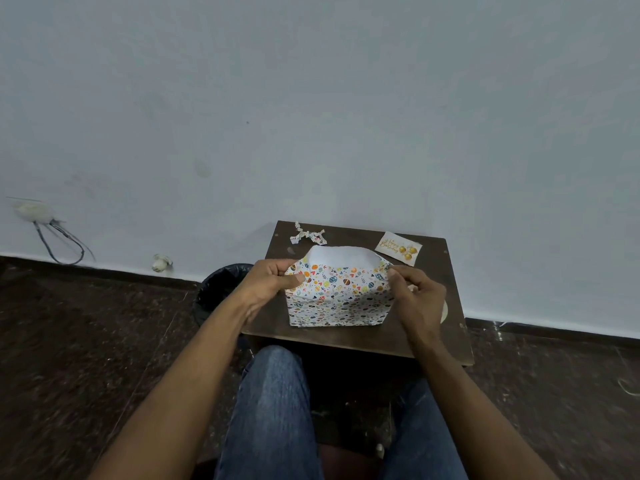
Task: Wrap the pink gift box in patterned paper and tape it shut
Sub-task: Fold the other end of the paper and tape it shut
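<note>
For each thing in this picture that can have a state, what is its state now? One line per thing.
patterned paper: folded around the box, far flap up, white inside showing, no tape visible.
pink gift box: hidden under the paper.
left hand: pinches the paper's left corner.
right hand: pinches the paper's right corner.
birthday card: lies flat, face up, apart from the paper.
paper scrap: crumpled, lying at the table's far edge.
bin: lined with a black bag.

Both arms reach forward, left hand [273, 277] and right hand [417, 289] with fingers curled, pinching.
</note>
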### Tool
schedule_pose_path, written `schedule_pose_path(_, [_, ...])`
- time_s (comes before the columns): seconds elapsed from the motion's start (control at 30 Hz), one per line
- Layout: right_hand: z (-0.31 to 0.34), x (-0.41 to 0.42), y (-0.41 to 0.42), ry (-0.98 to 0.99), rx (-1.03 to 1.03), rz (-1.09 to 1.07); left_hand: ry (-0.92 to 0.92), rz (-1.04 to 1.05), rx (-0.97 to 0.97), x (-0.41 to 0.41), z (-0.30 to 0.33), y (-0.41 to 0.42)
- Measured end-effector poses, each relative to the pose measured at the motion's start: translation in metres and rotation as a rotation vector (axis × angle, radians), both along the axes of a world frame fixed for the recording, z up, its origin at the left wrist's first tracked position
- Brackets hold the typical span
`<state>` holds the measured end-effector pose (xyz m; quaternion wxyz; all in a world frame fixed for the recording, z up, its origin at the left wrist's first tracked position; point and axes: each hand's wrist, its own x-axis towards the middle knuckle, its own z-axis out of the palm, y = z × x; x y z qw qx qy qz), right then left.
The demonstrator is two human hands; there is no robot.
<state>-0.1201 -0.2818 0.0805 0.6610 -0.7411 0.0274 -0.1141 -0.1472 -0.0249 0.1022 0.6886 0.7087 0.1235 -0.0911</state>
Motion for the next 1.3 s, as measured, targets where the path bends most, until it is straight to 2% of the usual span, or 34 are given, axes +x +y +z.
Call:
schedule_pose_path(0.17, [0.008, 0.016, -0.009, 0.136, 0.098, 0.138, 0.035, 0.011, 0.009, 0.001, 0.002, -0.002])
schedule_pose_path(0.37, [0.016, 0.034, -0.016, 0.352, 0.186, 0.431, 0.008, 0.000, 0.043, 0.001, 0.001, 0.001])
schedule_pose_path(0.6, [0.006, 0.036, -0.019, 0.154, 0.171, 0.499, -0.122, 0.043, 0.075, -0.002, 0.002, -0.003])
schedule_pose_path(0.9, [-0.005, 0.026, -0.015, -0.048, 0.113, 0.405, -0.379, 0.014, 0.261, -0.009, -0.005, -0.005])
schedule_pose_path(1.07, [-0.009, 0.024, -0.009, -0.152, 0.079, 0.314, -0.513, 0.020, 0.438, -0.009, -0.015, -0.003])
schedule_pose_path(1.2, [-0.012, 0.025, -0.005, -0.165, 0.086, 0.259, -0.747, -0.033, 0.755, -0.011, -0.017, 0.001])
schedule_pose_path(1.3, [-0.012, 0.026, -0.003, -0.177, 0.040, 0.216, -0.829, -0.070, 0.897, -0.009, -0.015, 0.002])
